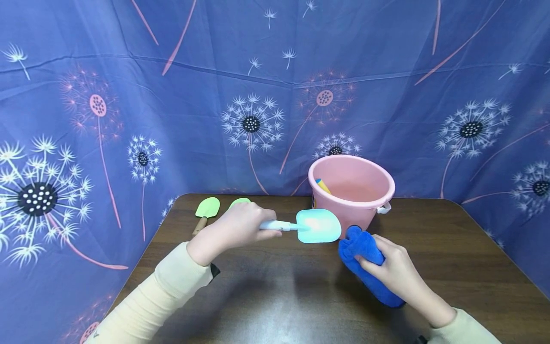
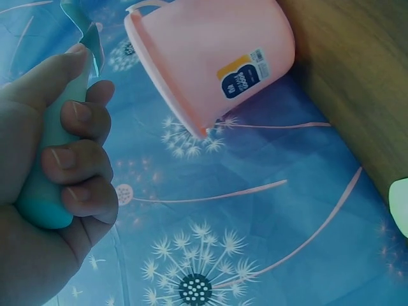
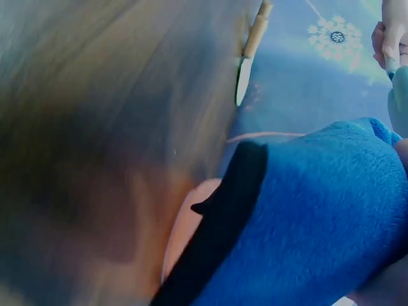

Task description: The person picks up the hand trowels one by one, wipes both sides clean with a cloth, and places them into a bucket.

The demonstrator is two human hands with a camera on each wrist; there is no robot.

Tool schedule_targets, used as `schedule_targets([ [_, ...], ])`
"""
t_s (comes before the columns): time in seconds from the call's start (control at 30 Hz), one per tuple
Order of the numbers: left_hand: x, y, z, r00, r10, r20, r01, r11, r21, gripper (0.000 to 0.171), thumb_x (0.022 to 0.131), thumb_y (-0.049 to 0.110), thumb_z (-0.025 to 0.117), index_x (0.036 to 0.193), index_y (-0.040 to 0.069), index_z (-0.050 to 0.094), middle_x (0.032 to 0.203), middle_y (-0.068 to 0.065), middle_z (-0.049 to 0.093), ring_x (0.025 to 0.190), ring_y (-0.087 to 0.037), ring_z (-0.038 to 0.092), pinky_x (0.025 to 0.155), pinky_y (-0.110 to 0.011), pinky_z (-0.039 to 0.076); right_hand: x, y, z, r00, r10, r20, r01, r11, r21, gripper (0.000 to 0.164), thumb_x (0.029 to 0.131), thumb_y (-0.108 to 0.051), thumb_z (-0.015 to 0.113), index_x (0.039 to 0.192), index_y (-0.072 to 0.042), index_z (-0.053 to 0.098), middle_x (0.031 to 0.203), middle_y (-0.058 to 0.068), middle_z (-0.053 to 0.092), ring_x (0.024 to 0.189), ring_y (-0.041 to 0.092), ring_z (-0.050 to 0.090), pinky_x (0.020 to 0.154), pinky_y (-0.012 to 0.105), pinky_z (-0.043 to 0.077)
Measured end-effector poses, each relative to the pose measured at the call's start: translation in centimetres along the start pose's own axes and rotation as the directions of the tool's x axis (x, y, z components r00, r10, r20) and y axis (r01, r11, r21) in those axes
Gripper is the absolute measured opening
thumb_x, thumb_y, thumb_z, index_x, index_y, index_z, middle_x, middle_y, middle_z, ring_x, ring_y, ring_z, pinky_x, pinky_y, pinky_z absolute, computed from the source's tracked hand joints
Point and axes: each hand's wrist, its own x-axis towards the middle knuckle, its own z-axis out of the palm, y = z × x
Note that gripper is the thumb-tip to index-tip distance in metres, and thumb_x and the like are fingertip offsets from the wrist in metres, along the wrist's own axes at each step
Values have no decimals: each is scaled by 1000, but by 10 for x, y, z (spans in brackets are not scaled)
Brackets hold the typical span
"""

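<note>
My left hand (image 1: 242, 225) grips the pale handle of a light blue hand trowel (image 1: 319, 226), held above the table with its blade to the right. In the left wrist view, fingers wrap round the trowel's handle (image 2: 60, 131). My right hand (image 1: 397, 267) holds a bunched, fuzzy blue cloth (image 1: 365, 248) in front of the bucket, thumb pressed on its near side. A black band edges this cloth in the right wrist view. Behind the blade and cloth stands a pink bucket (image 1: 343, 212), upright, with a yellow, blue-tipped handle (image 1: 323, 185) poking up inside.
A green trowel with a wooden handle (image 1: 208, 208) lies on the wooden table (image 1: 434, 239) at the back left. Beside it, another green blade (image 1: 239, 201) is partly hidden by my left hand. A patterned blue curtain (image 1: 275, 71) hangs behind the table.
</note>
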Motion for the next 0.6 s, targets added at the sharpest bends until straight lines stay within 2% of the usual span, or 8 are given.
schedule_targets([
  [0.07,2,0,-1,1000,3,-4,-3,1000,4,31,80,45,70,66,22,54,51,14,33,44,-5,32,43,-24,26,0,-3,2,996,84,35,-86,995,52,32,69,-9,82,96,-5,65,86,3,69,70,6,64,60,23,52],
  [0.13,4,0,-2,1000,-1,1,1,1000,-2,31,81,45,70,67,22,54,51,14,33,44,-5,31,42,-23,24,1,-7,4,979,179,99,-190,974,119,27,75,-14,79,96,-5,65,87,7,70,70,8,66,60,27,54],
  [0.23,6,2,-4,1000,-11,19,11,1000,-17,30,82,45,69,68,22,55,52,14,33,44,-5,31,41,-22,23,5,-11,7,926,302,228,-355,901,250,28,82,-19,73,101,-3,62,92,13,70,73,13,68,62,31,55],
  [0.3,8,3,-5,999,-17,28,18,999,-32,29,82,45,68,69,22,56,52,13,34,44,-6,32,41,-22,23,8,-14,9,881,357,311,-453,827,334,35,86,-22,69,111,0,59,100,18,68,80,21,69,67,37,56],
  [0.4,11,6,-5,999,-21,31,23,999,-46,28,83,46,68,71,22,58,53,13,35,45,-6,34,41,-22,25,13,-16,12,815,402,416,-569,689,449,46,90,-22,65,125,3,50,114,24,62,91,30,68,74,44,55],
  [0.5,14,8,-4,999,-21,25,22,999,-47,28,83,46,67,72,22,58,53,12,36,46,-7,36,41,-22,26,16,-17,15,759,424,495,-650,546,529,51,92,-23,60,132,3,42,121,24,59,98,33,66,79,46,53],
  [0.6,17,10,-3,1000,-15,24,16,998,-57,28,84,46,67,73,22,58,53,12,36,46,-7,36,41,-23,26,18,-17,17,715,430,551,-699,428,573,53,95,-25,57,135,3,38,122,20,59,101,32,64,82,46,52],
])
